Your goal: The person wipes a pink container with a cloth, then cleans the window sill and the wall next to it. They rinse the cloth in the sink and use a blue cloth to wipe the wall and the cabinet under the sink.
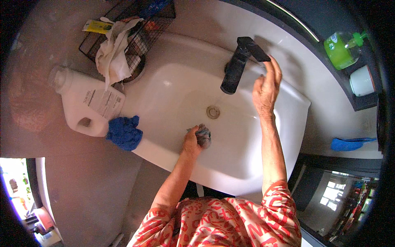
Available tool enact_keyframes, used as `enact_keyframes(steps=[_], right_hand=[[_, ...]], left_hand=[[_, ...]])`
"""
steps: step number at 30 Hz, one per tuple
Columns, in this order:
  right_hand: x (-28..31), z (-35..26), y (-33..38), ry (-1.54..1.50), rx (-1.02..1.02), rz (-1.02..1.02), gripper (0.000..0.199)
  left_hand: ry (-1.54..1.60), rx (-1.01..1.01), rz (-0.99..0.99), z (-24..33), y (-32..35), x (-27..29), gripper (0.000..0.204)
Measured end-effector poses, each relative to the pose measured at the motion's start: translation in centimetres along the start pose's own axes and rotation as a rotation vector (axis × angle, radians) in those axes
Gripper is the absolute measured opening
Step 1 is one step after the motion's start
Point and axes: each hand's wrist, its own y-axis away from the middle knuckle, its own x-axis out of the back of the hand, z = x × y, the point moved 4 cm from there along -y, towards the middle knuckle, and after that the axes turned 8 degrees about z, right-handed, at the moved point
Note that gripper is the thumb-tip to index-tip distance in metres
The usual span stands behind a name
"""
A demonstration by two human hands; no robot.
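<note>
Over the white sink basin [164, 119], my left hand [191, 142] is closed around a crumpled grey cloth [203, 136], near the round drain [213, 112]. My right hand [266, 88] reaches up to the black faucet [235, 72]. Its fingers are stretched out, with the tips at the end of the faucet's lever, and the thumb stands apart. Below the spout there is a faint streak; whether water runs is hard to tell.
On the left rim lie a large white plastic jug [76, 101] and a bunched blue cloth [124, 132]. Behind them stands a black wire basket [154, 31] with a draped whitish cloth [111, 57]. A shelf at right holds a green soap bottle [339, 51] and a white cup [361, 81].
</note>
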Motion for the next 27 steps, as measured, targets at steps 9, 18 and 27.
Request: enact_keyframes(steps=[9,18,27], right_hand=[[0.3,0.3,-0.4,0.042,0.079,-0.077,0.065],[0.7,0.3,2.6,-0.027,-0.028,-0.140,0.073],[0.1,0.6,18.6,-0.581,-1.186,-0.694,0.053]], left_hand=[[-0.026,-0.004,0.049,0.3,1.2,-0.8,0.019],[-0.169,-0.244,-0.045,0.3,1.4,-0.6,0.009],[-0.087,0.079,-0.430,0.5,4.1,-4.8,0.032]])
